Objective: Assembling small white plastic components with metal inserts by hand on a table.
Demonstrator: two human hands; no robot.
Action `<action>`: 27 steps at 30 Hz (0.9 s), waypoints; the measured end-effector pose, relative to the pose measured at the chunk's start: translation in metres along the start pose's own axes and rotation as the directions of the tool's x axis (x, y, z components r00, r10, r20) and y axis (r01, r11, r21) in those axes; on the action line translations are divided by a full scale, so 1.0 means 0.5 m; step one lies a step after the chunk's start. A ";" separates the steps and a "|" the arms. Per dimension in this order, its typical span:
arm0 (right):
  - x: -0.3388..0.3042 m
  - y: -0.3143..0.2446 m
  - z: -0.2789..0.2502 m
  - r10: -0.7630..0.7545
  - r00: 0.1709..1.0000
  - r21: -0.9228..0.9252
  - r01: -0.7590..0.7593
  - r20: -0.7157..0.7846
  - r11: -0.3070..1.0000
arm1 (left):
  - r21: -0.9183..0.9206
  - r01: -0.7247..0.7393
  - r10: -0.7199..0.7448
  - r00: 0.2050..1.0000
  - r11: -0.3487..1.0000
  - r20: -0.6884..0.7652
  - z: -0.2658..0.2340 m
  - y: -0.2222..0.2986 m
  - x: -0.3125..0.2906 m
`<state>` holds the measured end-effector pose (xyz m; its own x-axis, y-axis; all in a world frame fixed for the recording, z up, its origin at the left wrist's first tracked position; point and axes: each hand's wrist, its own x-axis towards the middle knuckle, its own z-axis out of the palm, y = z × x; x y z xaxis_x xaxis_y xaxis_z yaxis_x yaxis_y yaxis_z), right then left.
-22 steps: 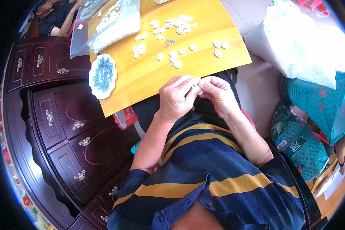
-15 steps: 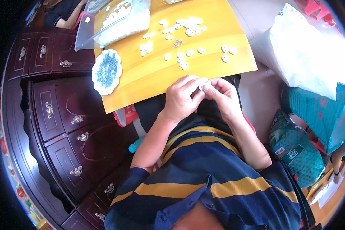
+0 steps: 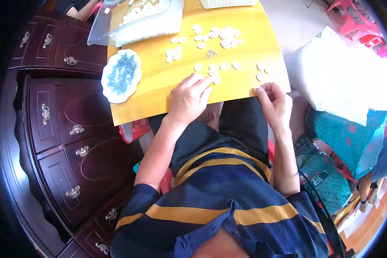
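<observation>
Over the near edge of the yellow table (image 3: 159, 101), my left hand (image 3: 188, 99) reaches out with its forefinger stretched and thumb apart. Its fingertips are at a small white oval piece with holes (image 3: 216, 80), at the near end of a short line of such pieces. My right hand (image 3: 276, 105) is at the table's near right corner, thumb and fingertips pinched together; whatever is between them is too small to make out. A small heap of tiny metal parts (image 3: 210, 53) lies beyond the line. A larger cluster of white pieces (image 3: 230, 37) sits farther back.
At the table's left, a scalloped white dish (image 3: 135, 81) holds many thin bluish metal parts. Behind it stands a clear plastic bin (image 3: 148, 32) of white pieces. Dark wooden drawers (image 3: 79, 109) flank the left; white (image 3: 331, 73) and teal bags (image 3: 344, 137) crowd the right.
My hands were together over my lap around a small white piece. They have parted: the left has moved forward to the white pieces, the right rightward to the table corner.
</observation>
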<state>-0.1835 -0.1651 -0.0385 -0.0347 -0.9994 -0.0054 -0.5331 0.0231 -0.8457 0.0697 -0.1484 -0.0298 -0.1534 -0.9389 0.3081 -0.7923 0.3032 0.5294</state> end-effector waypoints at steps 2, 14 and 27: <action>0.016 0.003 0.000 -0.011 1.000 -0.056 0.009 -0.029 0.998 | 0.029 -0.027 0.027 1.000 0.999 -0.001 0.007 -0.006 0.004; 0.005 -0.052 0.070 -0.379 0.922 -0.172 0.363 -0.076 0.916 | 0.082 -0.044 0.049 0.997 0.996 -0.064 0.002 -0.022 -0.024; 0.019 -0.083 0.186 -0.446 0.889 -0.217 0.458 0.105 0.862 | 0.061 -0.033 0.039 0.993 0.998 -0.112 -0.003 -0.023 -0.043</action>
<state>-0.0829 -0.1780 -0.0533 0.2956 -0.9015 0.3160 -0.6586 -0.4319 -0.6162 0.0829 -0.1315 -0.0411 -0.1172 -0.9020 0.4155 -0.8213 0.3233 0.4701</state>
